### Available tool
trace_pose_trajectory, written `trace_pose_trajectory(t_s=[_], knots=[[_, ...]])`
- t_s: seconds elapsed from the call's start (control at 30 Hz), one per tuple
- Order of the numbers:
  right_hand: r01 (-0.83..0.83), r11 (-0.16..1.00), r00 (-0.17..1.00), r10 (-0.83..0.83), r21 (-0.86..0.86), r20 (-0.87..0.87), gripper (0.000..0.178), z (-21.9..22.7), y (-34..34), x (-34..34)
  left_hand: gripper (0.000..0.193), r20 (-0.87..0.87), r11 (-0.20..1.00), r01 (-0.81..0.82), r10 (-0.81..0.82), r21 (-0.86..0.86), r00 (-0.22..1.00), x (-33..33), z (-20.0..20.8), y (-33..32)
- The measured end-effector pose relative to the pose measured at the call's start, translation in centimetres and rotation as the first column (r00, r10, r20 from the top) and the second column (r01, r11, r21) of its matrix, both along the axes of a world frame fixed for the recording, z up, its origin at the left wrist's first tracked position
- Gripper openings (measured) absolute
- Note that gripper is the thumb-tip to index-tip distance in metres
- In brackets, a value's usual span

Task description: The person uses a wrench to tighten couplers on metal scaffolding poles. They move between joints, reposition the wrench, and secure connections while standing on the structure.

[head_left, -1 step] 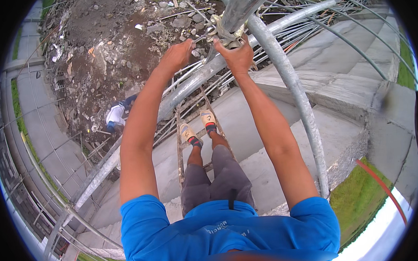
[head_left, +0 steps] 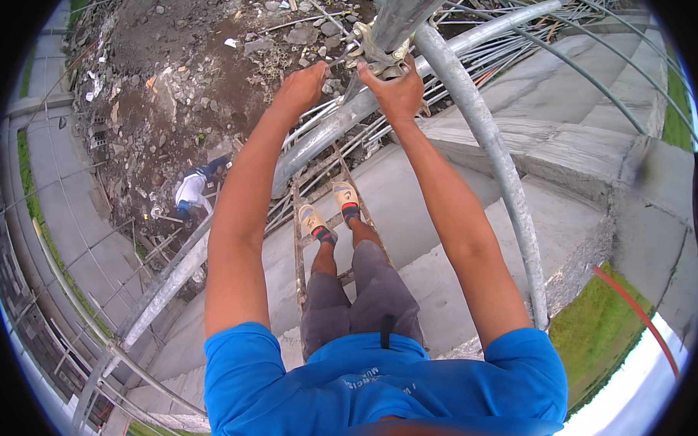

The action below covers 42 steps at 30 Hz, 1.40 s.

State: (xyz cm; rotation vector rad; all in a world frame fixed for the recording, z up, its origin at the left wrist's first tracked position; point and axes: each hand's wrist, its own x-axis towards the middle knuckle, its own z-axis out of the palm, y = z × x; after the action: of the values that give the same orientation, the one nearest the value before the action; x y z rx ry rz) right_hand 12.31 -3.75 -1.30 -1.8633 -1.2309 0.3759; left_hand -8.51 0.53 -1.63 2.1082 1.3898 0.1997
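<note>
My left hand (head_left: 303, 89) is closed round the end of a thin metal wrench (head_left: 337, 62), which reaches right to a scaffold clamp (head_left: 376, 56); the fist hides most of its handle. Against the clamp's near side, my right hand (head_left: 400, 93) grips it with thumb and fingers. The clamp sits where a thick upright pipe (head_left: 407, 20) meets a long galvanized pipe (head_left: 323, 142) that slants across in front of me. Some of the clamp's parts are covered by my right hand.
My feet stand on a narrow ladder (head_left: 299, 258). A curved-looking pipe (head_left: 488, 136) passes right of my hands. Below lie rubble-strewn ground (head_left: 183, 78), stacked pipes (head_left: 504, 47) and concrete ledges (head_left: 546, 142). A bent-over person (head_left: 194, 189) works down at the left.
My left hand has shifted slightly right and up with the wrench. My right hand stays on the clamp. The person below has moved a little.
</note>
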Motion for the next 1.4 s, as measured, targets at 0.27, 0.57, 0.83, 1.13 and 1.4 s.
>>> trace_pose_trajectory(t_s=[0.27, 0.57, 0.83, 1.13, 1.4], knots=[[0.03, 0.999, 0.998, -0.029, -0.024, 0.05, 0.087, 0.5, -0.1, -0.1, 0.027, 0.03, 0.937, -0.346, 0.348, -0.041, 0.937, 0.6, 0.7, -0.3], [0.01, 1.0, 1.0, -0.01, -0.007, 0.009, 0.093, 0.5, -0.1, -0.1, 0.025, -0.365, 0.982, 0.187, -0.184, -0.026, 0.913, -1.7, 12.6, 1.0], [-0.006, 1.0, 0.999, 0.007, 0.006, -0.034, 0.104, 0.1, -0.1, 0.1, 0.019, -0.675, 0.889, 0.457, -0.362, -0.042, 0.643, 3.8, 19.5, 4.4], [0.025, 0.999, 0.999, -0.026, -0.044, -0.021, 0.099, 0.7, -0.2, -0.2, 0.02, -0.359, 0.934, 0.325, -0.256, 0.145, 0.898, -1.4, 14.0, 1.9], [0.009, 0.999, 1.0, -0.008, -0.039, 0.029, 0.106, 0.8, 0.0, -0.1, 0.02, 0.148, 0.975, -0.069, 0.038, 0.21, 0.988, 1.6, -3.0, -0.1]])
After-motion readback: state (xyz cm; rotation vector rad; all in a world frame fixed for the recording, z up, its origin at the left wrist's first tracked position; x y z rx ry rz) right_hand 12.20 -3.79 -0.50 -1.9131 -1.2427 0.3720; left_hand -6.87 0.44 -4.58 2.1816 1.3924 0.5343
